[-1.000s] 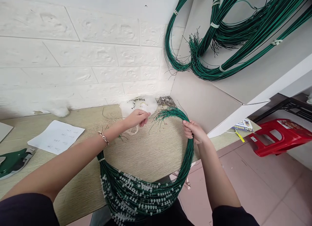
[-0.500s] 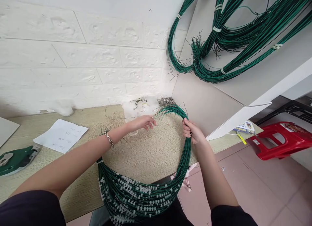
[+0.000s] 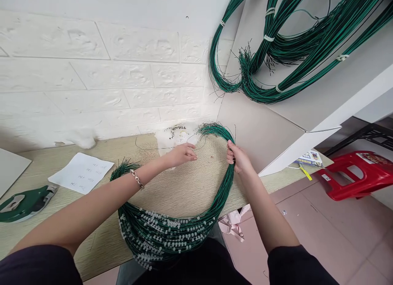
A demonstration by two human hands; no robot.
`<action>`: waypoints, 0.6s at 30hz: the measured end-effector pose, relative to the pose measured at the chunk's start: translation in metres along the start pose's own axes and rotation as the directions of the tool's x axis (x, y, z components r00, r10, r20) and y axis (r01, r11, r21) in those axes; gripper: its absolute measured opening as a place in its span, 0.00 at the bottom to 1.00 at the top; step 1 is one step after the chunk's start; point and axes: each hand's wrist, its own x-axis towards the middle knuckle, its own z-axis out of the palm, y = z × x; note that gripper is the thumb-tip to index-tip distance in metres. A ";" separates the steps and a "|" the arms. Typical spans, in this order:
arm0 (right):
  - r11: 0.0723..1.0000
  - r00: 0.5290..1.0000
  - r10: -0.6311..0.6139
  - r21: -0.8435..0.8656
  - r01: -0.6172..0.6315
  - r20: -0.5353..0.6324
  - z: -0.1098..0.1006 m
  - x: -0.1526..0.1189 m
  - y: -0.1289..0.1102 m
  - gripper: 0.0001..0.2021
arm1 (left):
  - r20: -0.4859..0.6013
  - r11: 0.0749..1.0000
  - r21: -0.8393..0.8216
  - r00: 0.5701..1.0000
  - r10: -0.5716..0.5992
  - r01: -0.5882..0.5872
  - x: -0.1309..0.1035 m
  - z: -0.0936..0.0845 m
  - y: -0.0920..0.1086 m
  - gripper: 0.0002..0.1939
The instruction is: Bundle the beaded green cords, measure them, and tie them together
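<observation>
My right hand is closed around a thick bundle of green cords, below its loose ends. The bundle curves down over the table's front edge, where many small whitish beads sit along the strands. From there it rises to my left, its other end partly hidden behind my left forearm. My left hand hovers over the table, fingers stretched forward and slightly apart, just left of the frayed ends. A thin dark wire runs past its fingertips in a loose loop; whether they touch it is unclear.
A printed white plastic bag lies by the wall. A written paper sheet and a green tape-measure-like tool are at left. More green cord bundles hang at upper right. A red stool stands on the floor.
The loose cord ends have risen a little and now cover the small grey pile behind them. The bundle has shifted left, and more of its left end shows. My left hand's fingers have straightened.
</observation>
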 end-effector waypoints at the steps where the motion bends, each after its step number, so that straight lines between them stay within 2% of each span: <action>1: 1.000 1.000 -0.001 -0.004 0.001 -0.007 0.003 0.003 0.000 0.21 | -0.021 1.000 -0.008 1.000 -0.005 0.005 -0.001 0.000 0.000 0.10; 4: 1.000 1.000 0.005 -0.010 -0.005 -0.027 0.008 0.010 0.002 0.21 | -0.034 0.991 -0.076 0.993 -0.115 0.113 -0.003 0.001 -0.001 0.13; 6: 1.000 0.999 0.013 -0.005 -0.013 -0.033 0.008 0.013 0.004 0.21 | 0.015 0.963 -0.170 0.978 -0.208 0.207 -0.005 0.001 0.000 0.14; 8: 1.000 0.999 0.017 0.008 -0.017 -0.029 0.007 0.015 0.007 0.21 | 0.054 0.920 -0.296 0.966 -0.252 0.257 -0.005 0.002 0.000 0.14; 13: 0.999 1.000 0.011 0.034 -0.011 -0.007 0.005 0.017 0.011 0.19 | 0.089 0.777 -0.574 0.963 -0.254 0.258 0.005 0.016 0.007 0.14; 18: 0.999 0.997 0.034 -0.034 -0.031 0.072 0.007 0.022 0.016 0.22 | 0.099 0.660 -0.732 0.985 -0.144 0.170 0.029 0.047 0.029 0.11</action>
